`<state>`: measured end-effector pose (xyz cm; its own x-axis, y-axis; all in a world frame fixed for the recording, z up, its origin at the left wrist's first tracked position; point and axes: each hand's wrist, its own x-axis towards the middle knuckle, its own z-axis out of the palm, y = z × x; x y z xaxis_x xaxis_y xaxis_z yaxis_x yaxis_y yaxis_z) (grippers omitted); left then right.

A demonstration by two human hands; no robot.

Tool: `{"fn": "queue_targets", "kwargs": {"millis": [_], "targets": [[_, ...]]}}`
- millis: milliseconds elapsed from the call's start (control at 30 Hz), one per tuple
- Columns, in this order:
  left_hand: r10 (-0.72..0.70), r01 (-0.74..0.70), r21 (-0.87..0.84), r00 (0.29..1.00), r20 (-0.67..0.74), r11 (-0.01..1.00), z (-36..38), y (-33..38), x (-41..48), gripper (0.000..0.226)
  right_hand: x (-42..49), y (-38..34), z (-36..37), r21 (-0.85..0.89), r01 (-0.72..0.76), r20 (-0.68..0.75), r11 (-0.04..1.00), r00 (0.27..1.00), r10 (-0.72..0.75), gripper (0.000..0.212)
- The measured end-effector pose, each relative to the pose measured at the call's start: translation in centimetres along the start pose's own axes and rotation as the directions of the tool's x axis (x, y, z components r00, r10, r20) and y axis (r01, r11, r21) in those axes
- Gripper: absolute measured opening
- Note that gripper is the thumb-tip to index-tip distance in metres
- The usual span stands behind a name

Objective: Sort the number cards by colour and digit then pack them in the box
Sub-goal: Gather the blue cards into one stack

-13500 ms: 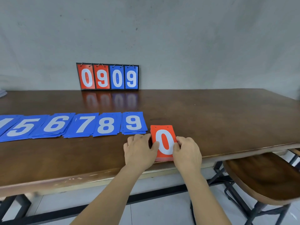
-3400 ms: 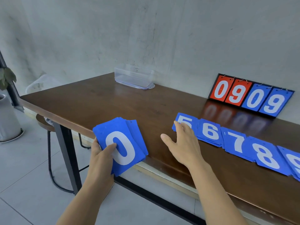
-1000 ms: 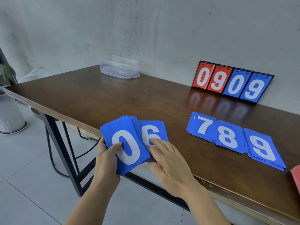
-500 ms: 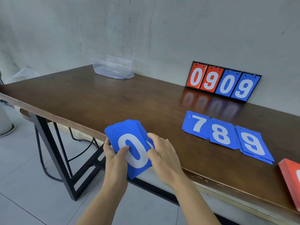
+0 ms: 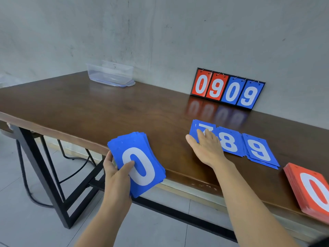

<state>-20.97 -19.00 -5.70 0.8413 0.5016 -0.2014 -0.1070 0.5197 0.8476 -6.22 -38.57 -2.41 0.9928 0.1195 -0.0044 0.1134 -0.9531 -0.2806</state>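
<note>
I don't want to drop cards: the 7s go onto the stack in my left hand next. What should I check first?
1. Left hand grip on the blue stack: thumb on the 0, fingers round the edge: ok.
2. Blue stack squared: edges fanned: not ok.
3. Right hand on the 7 pile: flat, fingers straight: ok.
4. 7 pile free of the 8 pile: edges meet; cannot tell.
5. Clear box open: cannot tell.
</note>
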Motion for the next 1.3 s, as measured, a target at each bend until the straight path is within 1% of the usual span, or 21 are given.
{"fn": "queue_targets", "kwargs": {"millis": [67,200,333,400,500,567,600,667,700,767,833,867,900,967,1033,1133,1167,1300], "targets": [[-0.012,0.012,-0.003,1.0,-0.003,1.0,-0.2,0.1,-0.1,0.053,-0.2,-0.3,0.4,-0.011,0.05,0.009,0.999,0.999,-0.05,0.052],[-0.029,0.028,-0.026,0.999,-0.02,0.999,-0.2,0.3,0.0,0.05,-3.4,-1.2,0.8,-0.017,0.199,-0.002,0.98,0.98,-0.199,0.052],[-0.041,0.039,-0.049,0.999,-0.028,0.998,0.4,0.4,-0.4,0.05,-7.0,-0.9,1.4,-0.046,0.365,-0.014,0.93,0.931,-0.366,0.051],[-0.039,0.037,-0.06,0.999,-0.035,0.998,0.8,0.2,-0.7,0.051,-8.5,-0.3,1.9,-0.044,0.418,0.013,0.907,0.908,-0.418,0.064],[-0.023,0.019,-0.069,0.998,-0.053,0.997,1.6,-0.2,-1.3,0.05,-10.5,0.8,2.4,-0.051,0.492,0.011,0.869,0.87,-0.492,0.095],[-0.013,0.008,-0.073,0.998,-0.061,0.997,2.1,-0.7,-1.9,0.052,-11.5,1.5,2.7,-0.014,0.532,0.022,0.847,0.847,-0.532,0.098],[-0.011,0.006,-0.075,0.998,-0.066,0.997,2.4,-1.0,-2.1,0.052,-11.8,1.8,2.5,0.048,0.542,0.024,0.839,0.839,-0.544,0.096],[-0.007,0.001,-0.077,0.997,-0.076,0.997,2.9,-1.6,-2.7,0.052,-11.9,2.5,2.0,0.199,0.516,-0.007,0.833,0.851,-0.525,0.088],[0.0,-0.006,-0.078,0.997,-0.079,0.997,3.2,-1.8,-3.0,0.052,-11.6,2.9,1.6,0.244,0.489,-0.048,0.837,0.869,-0.493,0.081],[0.017,-0.022,-0.076,0.997,-0.075,0.997,3.9,-2.3,-3.4,0.053,-10.5,3.6,0.5,0.278,0.411,-0.106,0.868,0.911,-0.398,0.068],[0.039,-0.044,-0.069,0.997,-0.072,0.997,4.8,-2.8,-3.8,0.054,-9.4,4.0,-0.6,0.325,0.322,-0.05,0.889,0.945,-0.324,0.054],[0.052,-0.056,-0.057,0.996,-0.078,0.997,5.3,-3.1,-3.9,0.055,-9.0,3.9,-0.9,0.354,0.299,-0.01,0.886,0.949,-0.316,0.05],[0.066,-0.069,-0.038,0.994,-0.086,0.997,5.7,-3.3,-4.0,0.056,-8.8,3.7,-1.1,0.374,0.303,0.013,0.877,0.943,-0.331,0.048],[0.094,-0.094,0.0,0.99,-0.106,0.996,6.4,-3.9,-4.1,0.057,-8.6,3.1,-0.9,0.39,0.343,0.011,0.854,0.926,-0.377,0.041],[0.109,-0.107,0.02,0.986,-0.126,0.994,6.7,-4.4,-4.1,0.057,-8.8,2.5,-0.8,0.416,0.357,0.022,0.836,0.915,-0.402,0.045],[0.116,-0.11,0.051,0.983,-0.139,0.993,7.1,-4.9,-4.3,0.058,-9.3,2.1,-0.7,0.465,0.35,0.059,0.813,0.904,-0.423,0.07],[0.117,-0.109,0.063,0.983,-0.14,0.992,7.2,-5.1,-4.3,0.059,-9.6,1.9,-0.6,0.489,0.35,0.07,0.799,0.897,-0.435,0.073],[0.124,-0.111,0.09,0.981,-0.15,0.99,7.3,-5.7,-4.6,0.058,-10.9,1.1,-0.2,0.551,0.381,0.082,0.742,0.86,-0.503,0.072]]}}
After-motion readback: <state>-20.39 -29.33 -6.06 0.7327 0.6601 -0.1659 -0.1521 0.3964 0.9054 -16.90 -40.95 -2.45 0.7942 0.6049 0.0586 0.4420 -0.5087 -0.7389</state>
